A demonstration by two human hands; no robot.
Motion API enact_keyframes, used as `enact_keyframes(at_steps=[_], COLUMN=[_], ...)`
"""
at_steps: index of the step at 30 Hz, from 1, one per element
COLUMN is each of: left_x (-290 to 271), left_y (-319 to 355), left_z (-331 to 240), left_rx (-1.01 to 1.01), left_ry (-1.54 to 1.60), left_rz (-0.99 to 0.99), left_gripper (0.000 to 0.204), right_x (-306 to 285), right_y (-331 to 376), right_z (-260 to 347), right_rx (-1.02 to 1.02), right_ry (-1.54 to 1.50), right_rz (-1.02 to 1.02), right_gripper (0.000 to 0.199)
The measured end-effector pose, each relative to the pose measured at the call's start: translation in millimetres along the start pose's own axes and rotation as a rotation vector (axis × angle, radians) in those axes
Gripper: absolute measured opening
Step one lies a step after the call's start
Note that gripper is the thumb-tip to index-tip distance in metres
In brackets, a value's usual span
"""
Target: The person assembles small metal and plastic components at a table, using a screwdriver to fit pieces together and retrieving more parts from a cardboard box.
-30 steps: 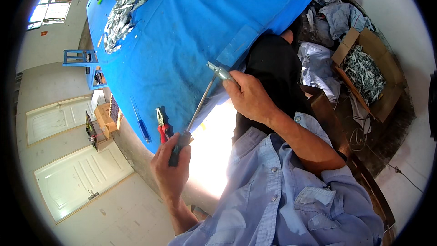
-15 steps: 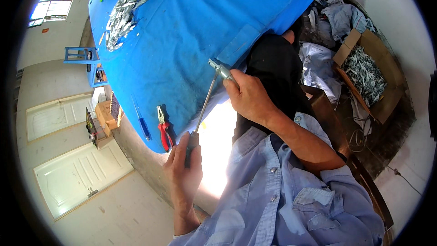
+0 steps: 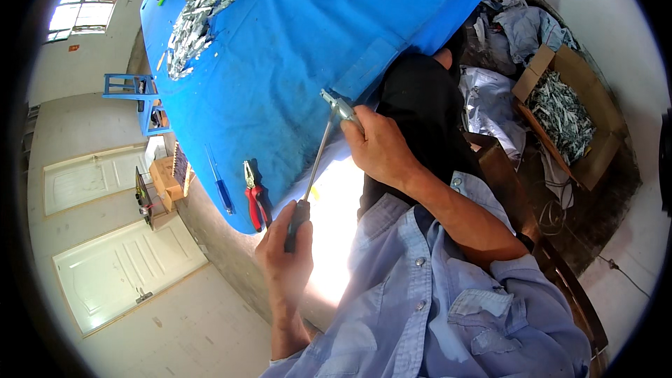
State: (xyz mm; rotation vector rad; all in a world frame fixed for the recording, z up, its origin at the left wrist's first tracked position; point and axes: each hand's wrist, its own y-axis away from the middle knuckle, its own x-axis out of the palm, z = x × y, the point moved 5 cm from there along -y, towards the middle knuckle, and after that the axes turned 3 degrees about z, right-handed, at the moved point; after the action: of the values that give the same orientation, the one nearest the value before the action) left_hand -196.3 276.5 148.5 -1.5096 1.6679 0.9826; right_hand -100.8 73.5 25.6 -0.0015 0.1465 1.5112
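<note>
Gripping screwdriver [image 3: 309,180] handle, left hand [image 3: 285,260] at 6 o'clock. Right hand [image 3: 379,147] pinches small metal part [image 3: 339,106] at tip, mostly hidden by fingers; possibly a bracket. Blue table [image 3: 280,42] behind.

An open brown cardboard box [image 3: 589,108] sits on the floor at the right, flaps spread, filled with small silvery metal pieces. A smaller tan cardboard box [image 3: 165,180] stands at the left, beside the near end of the blue-covered table [image 3: 280,63]. No labels, signs or screens can be made out
</note>
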Motion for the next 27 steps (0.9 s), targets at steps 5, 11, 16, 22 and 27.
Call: enact_keyframes(at_steps=[5, 11, 16, 22, 27], left_x=[-9, -10, -12, -3, 2], left_y=[-3, -9, -11, -6, -5], left_z=[8, 15, 13, 11, 15], left_rx=[0.039, -0.028, -0.183, -0.249, 0.119], left_ry=[-0.004, 0.059, 0.145, 0.224, -0.045], left_rz=[0.024, 0.067, 0.127, 0.166, -0.006], left_gripper=[0.033, 0.035, 0.037, 0.037, 0.033], right_x=[1, -1, 1, 2, 3], right_y=[0, 1, 1, 2, 1], right_z=[0, 2, 1, 1, 2], right_rx=[0.026, 0.047, 0.04, 0.017, -0.024], right_ry=[-0.013, -0.026, -0.006, -0.001, 0.029], right_rz=[0.021, 0.027, 0.042, 0.02, 0.027], right_gripper=[0.024, 0.023, 0.024, 0.025, 0.024])
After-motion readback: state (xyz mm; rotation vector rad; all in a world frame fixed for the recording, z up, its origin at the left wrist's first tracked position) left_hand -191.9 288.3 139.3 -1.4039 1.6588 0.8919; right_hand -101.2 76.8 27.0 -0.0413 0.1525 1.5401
